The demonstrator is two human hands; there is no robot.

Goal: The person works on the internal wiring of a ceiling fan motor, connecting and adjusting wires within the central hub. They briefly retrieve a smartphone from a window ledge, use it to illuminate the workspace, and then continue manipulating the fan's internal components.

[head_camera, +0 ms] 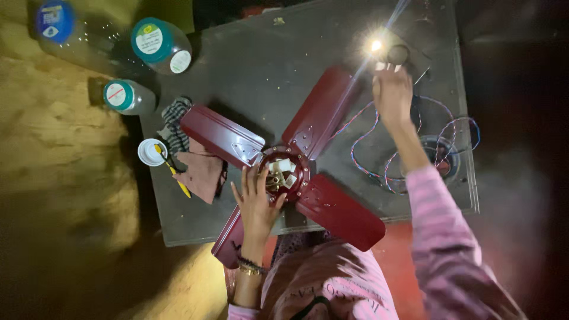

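Our left hand [258, 198] lies open-fingered on the maroon fan [290, 169] hub at centre frame. Our right hand [392, 95] pinches a lit lamp [379, 47] near the table [249, 65] top edge, wires [379, 148] crowding below.

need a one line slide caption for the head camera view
Left hand on the hub of a dark red four-blade ceiling fan on a dark table, right hand raised by a small bright lamp.

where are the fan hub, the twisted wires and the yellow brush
fan hub [286, 172], head view, on the open centre.
twisted wires [366, 127], head view, on the red-blue strand.
yellow brush [178, 179], head view, on its handle.
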